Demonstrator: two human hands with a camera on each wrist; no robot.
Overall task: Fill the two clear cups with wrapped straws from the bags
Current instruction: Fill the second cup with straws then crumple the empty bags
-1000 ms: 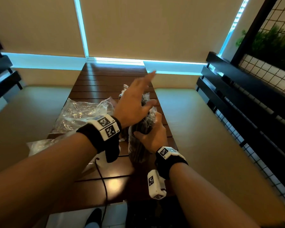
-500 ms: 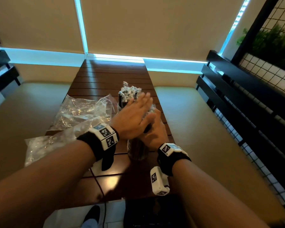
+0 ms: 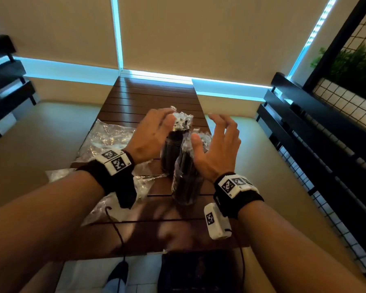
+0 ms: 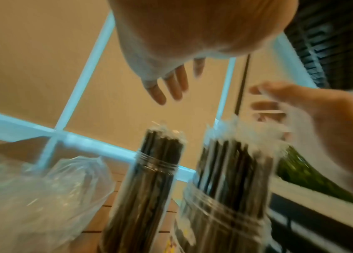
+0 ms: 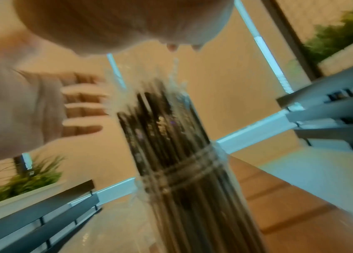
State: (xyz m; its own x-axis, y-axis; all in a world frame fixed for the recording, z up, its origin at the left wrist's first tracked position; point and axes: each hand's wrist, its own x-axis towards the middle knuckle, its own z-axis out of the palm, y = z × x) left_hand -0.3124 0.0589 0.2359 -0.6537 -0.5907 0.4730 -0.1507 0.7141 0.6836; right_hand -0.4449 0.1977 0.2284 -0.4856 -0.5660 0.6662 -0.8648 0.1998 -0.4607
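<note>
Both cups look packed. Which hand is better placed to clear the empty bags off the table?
Left, probably. The left hand is open and holds nothing, and the empty bags lie on its side of the cups. The right hand, also open, would have to cross over both.

No text, label or number is legible; the wrist bands (image 3: 116, 162) carry only square black-and-white marker patterns.

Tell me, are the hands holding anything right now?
No, nothing is held. The left hand and right hand are open, fingers spread, on either side of the two straw-filled cups.
</note>
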